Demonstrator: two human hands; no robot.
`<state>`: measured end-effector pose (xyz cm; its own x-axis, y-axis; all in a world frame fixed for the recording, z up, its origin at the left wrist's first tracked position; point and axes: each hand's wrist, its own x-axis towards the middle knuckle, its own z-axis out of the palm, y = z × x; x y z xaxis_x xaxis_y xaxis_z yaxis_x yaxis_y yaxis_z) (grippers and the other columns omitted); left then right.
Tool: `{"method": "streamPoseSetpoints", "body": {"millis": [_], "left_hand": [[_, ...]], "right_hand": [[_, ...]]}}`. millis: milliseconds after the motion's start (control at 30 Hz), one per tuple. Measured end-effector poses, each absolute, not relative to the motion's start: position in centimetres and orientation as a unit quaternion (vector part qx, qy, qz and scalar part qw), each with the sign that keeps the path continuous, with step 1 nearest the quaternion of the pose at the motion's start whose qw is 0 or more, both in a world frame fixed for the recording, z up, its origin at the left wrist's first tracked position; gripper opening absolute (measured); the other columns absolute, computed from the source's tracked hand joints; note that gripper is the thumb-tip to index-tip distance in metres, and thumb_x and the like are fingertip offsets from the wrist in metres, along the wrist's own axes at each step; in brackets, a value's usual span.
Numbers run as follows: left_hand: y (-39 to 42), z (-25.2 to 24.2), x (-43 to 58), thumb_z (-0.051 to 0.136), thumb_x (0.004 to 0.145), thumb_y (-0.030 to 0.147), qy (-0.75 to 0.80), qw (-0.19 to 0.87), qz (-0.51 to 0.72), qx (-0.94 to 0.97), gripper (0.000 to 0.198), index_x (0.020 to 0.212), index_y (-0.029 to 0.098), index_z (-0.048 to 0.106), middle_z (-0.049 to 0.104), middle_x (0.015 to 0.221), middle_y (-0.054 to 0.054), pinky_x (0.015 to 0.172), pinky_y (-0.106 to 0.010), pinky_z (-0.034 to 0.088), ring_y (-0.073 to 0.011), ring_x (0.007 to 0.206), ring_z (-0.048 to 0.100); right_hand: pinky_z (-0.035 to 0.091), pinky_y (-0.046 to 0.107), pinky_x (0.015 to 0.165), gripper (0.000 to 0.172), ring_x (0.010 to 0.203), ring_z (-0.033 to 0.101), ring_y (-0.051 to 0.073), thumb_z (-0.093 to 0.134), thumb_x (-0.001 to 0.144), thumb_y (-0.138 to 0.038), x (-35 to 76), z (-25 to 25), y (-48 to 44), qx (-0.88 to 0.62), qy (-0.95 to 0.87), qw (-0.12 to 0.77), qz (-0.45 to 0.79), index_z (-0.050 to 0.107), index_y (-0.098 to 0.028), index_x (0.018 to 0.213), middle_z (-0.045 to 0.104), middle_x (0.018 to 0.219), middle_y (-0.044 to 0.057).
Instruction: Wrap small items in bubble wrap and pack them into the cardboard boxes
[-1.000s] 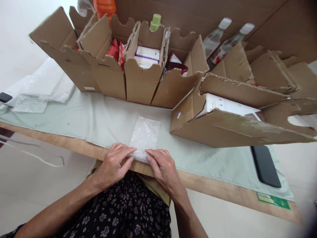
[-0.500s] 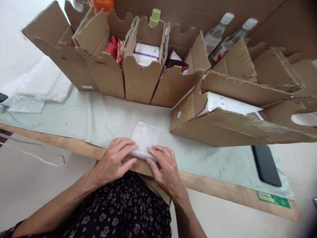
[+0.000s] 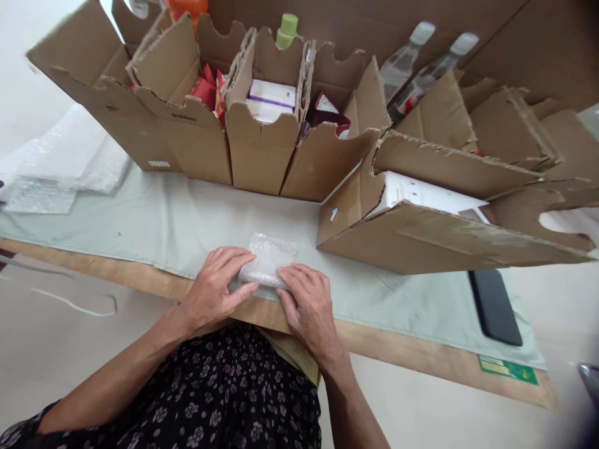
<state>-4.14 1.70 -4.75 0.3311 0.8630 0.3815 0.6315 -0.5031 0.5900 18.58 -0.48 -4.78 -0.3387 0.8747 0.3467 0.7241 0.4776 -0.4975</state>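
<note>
A small sheet of clear bubble wrap (image 3: 269, 255) lies on the pale green cloth near the table's front edge, its near edge turned over into a thick fold. My left hand (image 3: 219, 284) grips the left end of that fold, fingers on top and thumb on the near side. At the right end, my right hand (image 3: 306, 296) holds it the same way, fingers bent over the top and thumb toward me. Whether anything lies inside the fold cannot be made out.
Cardboard holders (image 3: 262, 156) stand in a row behind, with packets and boxes inside. Another cardboard box (image 3: 444, 243) is at the right, beside a black phone (image 3: 496, 308). More bubble wrap sheets (image 3: 70, 162) lie at the left. Clear bottles (image 3: 402, 62) stand at the back.
The bubble wrap's near edge has been folded farther away from me, so less of the flat sheet shows. Both hands have moved slightly forward with it. The view has shifted a little.
</note>
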Motion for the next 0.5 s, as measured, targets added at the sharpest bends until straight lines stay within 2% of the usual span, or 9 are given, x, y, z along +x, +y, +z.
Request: {"method": "streamPoseSetpoints", "body": {"millis": [67,167,267,333,400,467,500], "left_hand": [[0.4,-4.4,-4.5,0.066,0.095,0.027,0.506,0.216,0.366,0.750,0.045,0.138,0.020,0.057,0.066,0.131,-0.014,0.105,-0.049,0.053,-0.0287,0.122,0.062],[-1.5,-4.2,-4.3,0.066,0.094,0.028,0.581,0.347,0.414,0.608,0.046,0.138,0.019,0.056,0.070,0.127,-0.014,0.101,-0.047,0.058,-0.0264,0.114,0.069],[-2.1,-4.0,-2.9,0.067,0.094,0.032,0.536,0.556,0.413,0.483,0.044,0.135,0.018,0.060,0.073,0.127,-0.015,0.101,-0.046,0.060,-0.0265,0.112,0.073],[-1.9,-3.7,-1.7,0.068,0.093,0.033,0.478,0.632,0.417,0.446,0.040,0.130,0.018,0.063,0.074,0.127,-0.014,0.105,-0.046,0.058,-0.0269,0.114,0.073],[-1.4,-3.1,-0.7,0.067,0.093,0.032,0.451,0.639,0.443,0.438,0.032,0.121,0.018,0.067,0.077,0.118,-0.012,0.102,-0.045,0.059,-0.0256,0.108,0.074],[-1.0,-2.3,-0.1,0.065,0.092,0.029,0.462,0.602,0.454,0.467,0.024,0.114,0.019,0.068,0.079,0.107,-0.008,0.095,-0.040,0.061,-0.0234,0.099,0.075],[-0.9,-2.0,0.0,0.065,0.091,0.026,0.473,0.569,0.450,0.500,0.021,0.111,0.020,0.069,0.079,0.103,-0.007,0.090,-0.037,0.062,-0.0221,0.095,0.075]], "right_hand": [[0.052,0.046,0.095,0.025,0.109,0.066,0.027,0.057,0.102,-0.022,18.9,-4.8,-0.5,-0.526,-0.759,0.343,0.172,0.068,-0.023,0.124,0.075,0.111,0.008],[0.058,0.040,0.089,0.022,0.101,0.070,0.024,0.060,0.101,-0.030,19.0,-4.7,-1.1,-0.586,-0.654,0.404,0.257,0.071,-0.024,0.119,0.076,0.110,0.007],[0.060,0.034,0.081,0.022,0.092,0.074,0.022,0.062,0.100,-0.035,18.3,-4.4,-2.0,-0.599,-0.568,0.446,0.345,0.071,-0.024,0.116,0.077,0.107,0.006],[0.061,0.033,0.079,0.018,0.090,0.074,0.021,0.061,0.101,-0.034,17.7,-4.1,-2.7,-0.577,-0.568,0.445,0.383,0.071,-0.024,0.113,0.077,0.103,0.005],[0.060,0.038,0.088,0.014,0.100,0.072,0.023,0.062,0.100,-0.031,17.6,-3.7,-3.2,-0.558,-0.610,0.436,0.354,0.071,-0.025,0.109,0.076,0.107,0.006],[0.056,0.045,0.101,0.017,0.119,0.066,0.027,0.063,0.099,-0.032,18.3,-2.9,-3.5,-0.554,-0.653,0.430,0.286,0.071,-0.027,0.114,0.070,0.126,0.009],[0.054,0.048,0.104,0.024,0.128,0.062,0.029,0.064,0.099,-0.036,19.0,-2.3,-3.6,-0.552,-0.669,0.426,0.259,0.069,-0.028,0.121,0.064,0.137,0.010]]}}
